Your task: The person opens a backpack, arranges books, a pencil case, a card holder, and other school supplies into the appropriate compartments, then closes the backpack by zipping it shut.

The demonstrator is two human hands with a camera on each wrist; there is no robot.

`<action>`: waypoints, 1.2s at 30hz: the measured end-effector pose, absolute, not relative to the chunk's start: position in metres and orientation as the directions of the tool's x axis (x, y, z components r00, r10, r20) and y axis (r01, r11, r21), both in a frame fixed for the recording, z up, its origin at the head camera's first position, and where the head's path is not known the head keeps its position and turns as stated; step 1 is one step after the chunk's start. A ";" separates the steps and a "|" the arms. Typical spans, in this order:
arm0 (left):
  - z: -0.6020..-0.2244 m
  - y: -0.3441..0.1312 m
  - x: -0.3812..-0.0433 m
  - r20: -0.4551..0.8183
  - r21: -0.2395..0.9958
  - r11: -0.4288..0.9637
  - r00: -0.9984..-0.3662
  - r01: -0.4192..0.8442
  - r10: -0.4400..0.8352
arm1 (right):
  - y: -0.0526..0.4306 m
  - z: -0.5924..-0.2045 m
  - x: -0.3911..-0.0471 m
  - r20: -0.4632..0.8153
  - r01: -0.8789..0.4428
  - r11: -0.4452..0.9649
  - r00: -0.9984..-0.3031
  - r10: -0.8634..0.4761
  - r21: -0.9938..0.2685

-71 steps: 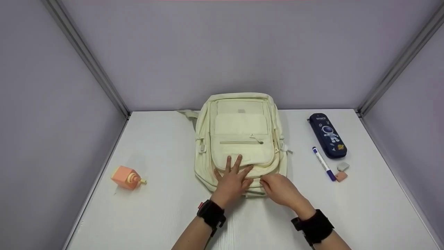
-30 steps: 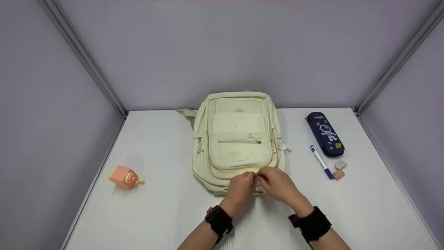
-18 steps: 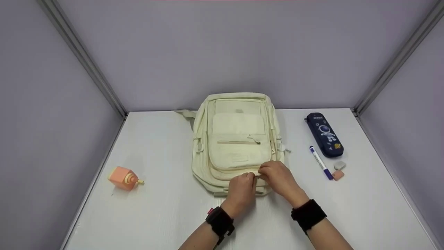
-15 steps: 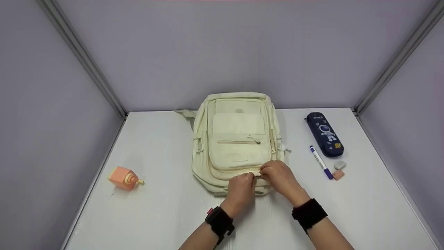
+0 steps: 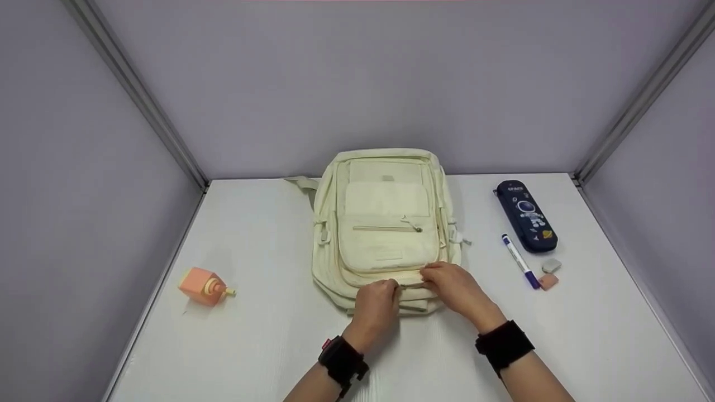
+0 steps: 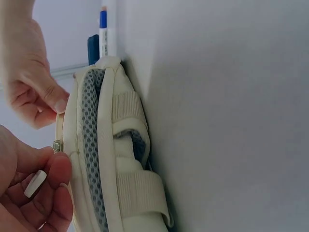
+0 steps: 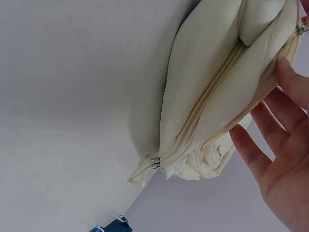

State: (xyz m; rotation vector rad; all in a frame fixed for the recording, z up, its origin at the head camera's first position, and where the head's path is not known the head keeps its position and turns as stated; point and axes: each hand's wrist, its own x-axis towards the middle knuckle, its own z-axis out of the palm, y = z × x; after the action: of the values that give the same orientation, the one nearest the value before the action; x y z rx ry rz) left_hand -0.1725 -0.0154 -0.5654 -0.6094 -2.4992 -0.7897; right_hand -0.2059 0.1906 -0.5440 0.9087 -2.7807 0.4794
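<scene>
Bag (image 5: 391, 240) flat on the table (image 5: 268, 240), long axis running away from you, webbing loops (image 6: 142, 193) your way.
Your left hand (image 5: 375, 306) pinches the zip pull (image 6: 35, 183); your right hand (image 5: 457, 287) grips the open edge (image 7: 267, 93).

Table (image 5: 251, 340) carries backpack (image 5: 386, 240), case (image 5: 526, 216), marker (image 5: 520, 261), bottle (image 5: 201, 286), blocks (image 5: 548, 281)

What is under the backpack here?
The white table, with a strap poking out on the far left; whatever else lies beneath the backpack is covered.
</scene>
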 end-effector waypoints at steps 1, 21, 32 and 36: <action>-0.565 -0.017 -0.172 0.528 0.423 0.739 -0.805 0.525 0.270 | 0.191 -0.544 -0.206 0.258 -0.597 0.761 -0.800 -0.541 -0.254; -0.571 -0.087 -0.166 0.522 0.495 0.752 -0.841 0.436 0.144 | 0.196 -0.545 -0.205 0.235 -0.611 0.717 -0.791 -0.565 -0.334; -0.571 -0.113 -0.174 0.544 0.479 0.765 -0.830 0.431 0.126 | 0.198 -0.545 -0.204 0.240 -0.615 0.711 -0.788 -0.567 -0.341; -0.569 -0.119 -0.179 0.491 0.490 0.775 -0.861 0.399 0.132 | 0.199 -0.545 -0.204 0.260 -0.639 0.696 -0.769 -0.583 -0.328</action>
State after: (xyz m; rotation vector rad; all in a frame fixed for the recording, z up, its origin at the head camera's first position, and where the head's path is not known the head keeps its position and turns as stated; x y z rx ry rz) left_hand -0.1785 -0.1188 -0.5689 -0.4007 -2.5335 -0.8356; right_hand -0.2038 0.1986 -0.5455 1.0021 -2.7669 0.6116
